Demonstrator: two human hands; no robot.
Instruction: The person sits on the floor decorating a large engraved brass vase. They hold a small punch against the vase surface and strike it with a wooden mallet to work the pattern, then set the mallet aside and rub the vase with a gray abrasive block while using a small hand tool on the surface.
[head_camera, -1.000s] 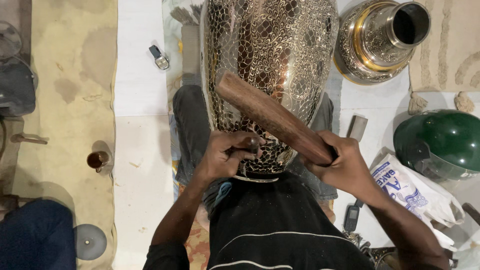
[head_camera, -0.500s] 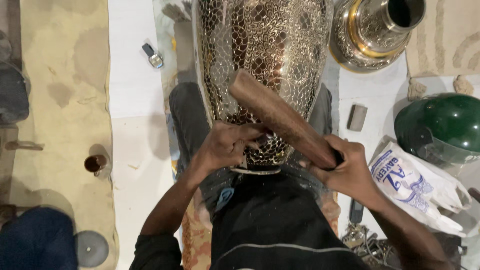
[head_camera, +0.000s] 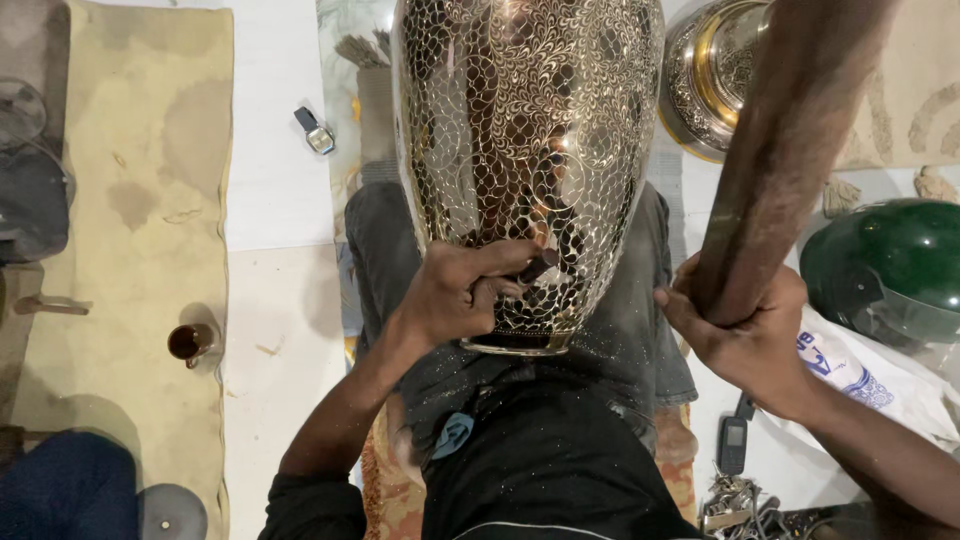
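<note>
A large engraved brass vase (head_camera: 525, 120) lies on my lap, its neck toward me. My left hand (head_camera: 462, 292) grips a small dark chisel (head_camera: 537, 266), its tip pressed against the vase's patterned side near the neck. My right hand (head_camera: 745, 330) is shut around the handle of a thick wooden mallet (head_camera: 785, 150), which is raised high, close to the camera, to the right of the vase and apart from it.
A second brass vessel (head_camera: 705, 75) stands at the back right. A green helmet (head_camera: 890, 265) and a white bag (head_camera: 860, 375) lie to the right. A phone (head_camera: 733, 445) and keys lie on the floor. A small cup (head_camera: 190, 342) sits on the beige mat; a wristwatch (head_camera: 314, 130) lies further back.
The wooden mallet has swung up from resting across the vase to a raised position on the right. My left hand stays on the chisel at the vase.
</note>
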